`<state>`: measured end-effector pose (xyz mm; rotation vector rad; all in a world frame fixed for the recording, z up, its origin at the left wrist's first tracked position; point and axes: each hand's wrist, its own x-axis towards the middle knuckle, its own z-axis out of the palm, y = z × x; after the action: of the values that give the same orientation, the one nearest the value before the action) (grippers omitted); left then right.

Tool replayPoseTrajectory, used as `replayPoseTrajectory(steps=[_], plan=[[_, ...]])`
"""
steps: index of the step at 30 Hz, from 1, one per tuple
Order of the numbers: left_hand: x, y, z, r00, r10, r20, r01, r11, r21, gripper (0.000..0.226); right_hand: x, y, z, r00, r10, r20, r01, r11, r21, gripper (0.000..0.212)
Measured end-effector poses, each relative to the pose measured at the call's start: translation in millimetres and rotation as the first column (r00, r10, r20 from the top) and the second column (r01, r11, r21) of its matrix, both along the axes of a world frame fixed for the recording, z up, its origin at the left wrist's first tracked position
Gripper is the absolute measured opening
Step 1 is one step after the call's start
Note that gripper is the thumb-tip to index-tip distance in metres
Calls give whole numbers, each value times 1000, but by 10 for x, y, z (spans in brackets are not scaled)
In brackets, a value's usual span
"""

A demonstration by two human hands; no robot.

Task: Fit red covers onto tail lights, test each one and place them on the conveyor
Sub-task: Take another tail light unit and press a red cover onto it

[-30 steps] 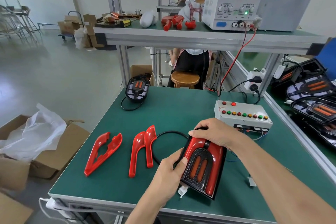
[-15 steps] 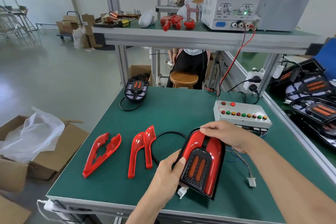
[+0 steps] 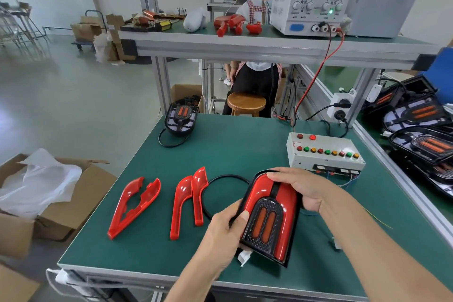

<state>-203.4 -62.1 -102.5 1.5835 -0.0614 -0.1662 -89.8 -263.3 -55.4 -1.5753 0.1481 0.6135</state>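
In the head view both red covers look seated on the tail light (image 3: 269, 218) at the near right of the green bench (image 3: 220, 149), so the fitting step seems to be closing; testing at the button box (image 3: 324, 152) likely follows, calling for its loose connector (image 3: 244, 258) to be plugged in. The left hand (image 3: 220, 235) grips the lamp's left edge, thumb on its face, while the right hand (image 3: 297, 187) curls over the far top.

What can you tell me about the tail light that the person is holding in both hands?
The tail light is a rounded black housing with two glossy red plastic covers fitted on it, around a dark textured arch that holds two orange lens strips, which look unlit. It is tilted, its rounded end away from the person, above the near edge of the green table. The left hand grips its left side; the right hand holds its top.
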Motion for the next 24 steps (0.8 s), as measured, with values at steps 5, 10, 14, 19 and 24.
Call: replayPoseTrajectory(steps=[5, 10, 14, 19, 24], plan=[[-2, 9, 4, 1000, -9, -7, 9, 1000, 5, 34, 35, -7, 39, 999, 17, -46, -16, 1000, 26, 50], [0, 6, 7, 1000, -9, -21, 9, 1000, 3, 33, 23, -4, 44, 998, -3, -60, 6, 998, 61, 41], [11, 1, 11, 1000, -10, -24, 10, 1000, 12, 34, -14, -22, 21, 996, -35, -81, 42, 995, 85, 27], [22, -2, -19, 1000, -2, -27, 3, 1000, 13, 33, -18, -14, 16, 992, -69, -106, 80, 991, 103, 25], [26, -12, -20, 1000, -14, -28, 14, 1000, 16, 33, 17, -36, 41, 987, -70, -147, 83, 993, 89, 25]])
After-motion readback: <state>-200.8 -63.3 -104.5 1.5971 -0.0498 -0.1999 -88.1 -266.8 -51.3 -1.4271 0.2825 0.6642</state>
